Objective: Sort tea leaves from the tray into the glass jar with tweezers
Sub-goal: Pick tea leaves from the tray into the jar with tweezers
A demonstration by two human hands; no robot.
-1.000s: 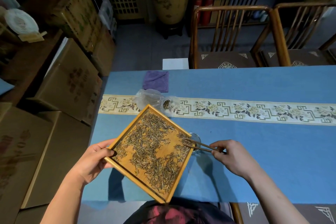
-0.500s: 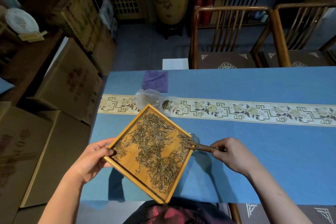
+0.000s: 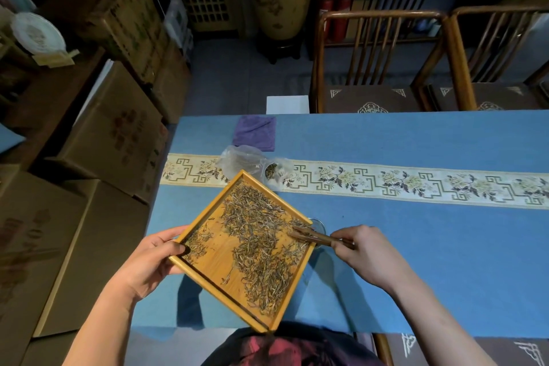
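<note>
I am looking down at a blue table (image 3: 416,261); my left hand (image 3: 148,261) is gripping the left corner of a square wooden tray (image 3: 208,255), lifted and tilted, with tea leaves (image 3: 261,246) lying across it; my right hand (image 3: 365,249) is pinching wooden tweezers (image 3: 312,235), their tips reaching into the leaves at the tray's right edge; the glass jar (image 3: 319,224) is standing just beyond that edge, mostly hidden.

The wooden tray (image 3: 205,258), held up at a slant, fills the near left of the table (image 3: 416,261), and the glass jar (image 3: 318,225) sits tucked just past its right edge. Behind the tray, a crumpled plastic bag (image 3: 246,162) and a purple cloth (image 3: 255,132) crowd the far left. To the right the blue cloth lies bare up to the chairs (image 3: 380,62).
</note>
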